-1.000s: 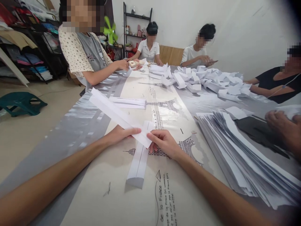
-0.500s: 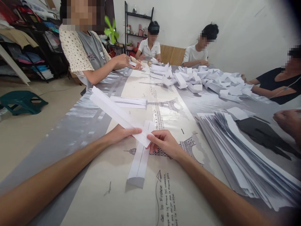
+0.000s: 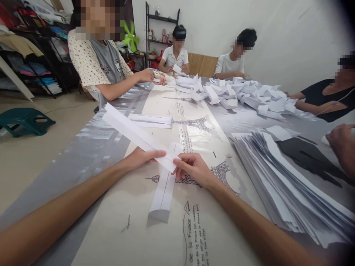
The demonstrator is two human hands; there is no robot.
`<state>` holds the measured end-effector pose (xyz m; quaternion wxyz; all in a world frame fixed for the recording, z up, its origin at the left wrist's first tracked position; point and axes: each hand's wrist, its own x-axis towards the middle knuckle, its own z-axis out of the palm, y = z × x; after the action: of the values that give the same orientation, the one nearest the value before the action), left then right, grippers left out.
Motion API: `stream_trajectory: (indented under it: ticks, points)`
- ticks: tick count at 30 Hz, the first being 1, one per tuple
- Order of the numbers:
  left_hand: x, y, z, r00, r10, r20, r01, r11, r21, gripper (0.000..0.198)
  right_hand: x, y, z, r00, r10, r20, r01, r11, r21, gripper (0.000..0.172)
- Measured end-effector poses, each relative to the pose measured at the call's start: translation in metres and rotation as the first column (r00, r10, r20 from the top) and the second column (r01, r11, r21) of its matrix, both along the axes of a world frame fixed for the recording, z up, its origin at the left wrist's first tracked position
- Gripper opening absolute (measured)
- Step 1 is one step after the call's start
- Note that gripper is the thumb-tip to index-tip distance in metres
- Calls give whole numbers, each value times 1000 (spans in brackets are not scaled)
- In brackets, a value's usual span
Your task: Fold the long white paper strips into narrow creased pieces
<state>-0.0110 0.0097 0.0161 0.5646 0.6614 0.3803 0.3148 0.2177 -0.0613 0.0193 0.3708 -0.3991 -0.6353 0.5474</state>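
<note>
Both hands are on one long folded paper strip, right in the middle of the near end of the table. The left hand has its thumb laid flat on top and its fingers tucked beneath, closed on the strip a little way in from its near end. The right hand pinches that near end itself, thumb and forefinger tight on the corner, the other fingers curled under. The two hands are almost touching, so neither is the nearer one; they share the same end.

The strip's long axis runs slantwise, from the fingers away to the far left. All its free length sticks out, lifted off the cloth, with its tip over the table's left side.

Directly below lies a second strip, flat on the table. It points near to far, so the held one crosses over its far end, and I can't tell whether they touch. A third strip lies crosswise farther off, just beyond the raised one.

As for room, it's open on the left and near side. On the right a stack of flat sheets spreads close by the right forearm, and a co-worker's hand sits at its far edge. A heap of folded pieces fills the far right, and a person in a dotted top works at the far left, well apart.
</note>
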Motion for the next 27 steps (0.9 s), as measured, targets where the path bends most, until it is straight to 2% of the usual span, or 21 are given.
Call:
stream_trajectory:
  ticks: [7,14,27]
  points:
    - [0,2,-3,998,-34,53,35,999,-11,37,0,0,-1,1000,-2,-14,2,1000,-2,39]
    - [3,3,-2,974,-74,216,96,991,-94,44,0,0,-1,1000,-13,-26,12,1000,-4,40]
    - [2,2,-2,982,-69,173,78,996,-49,44,0,-1,3,999,-33,0,33,999,-5,42]
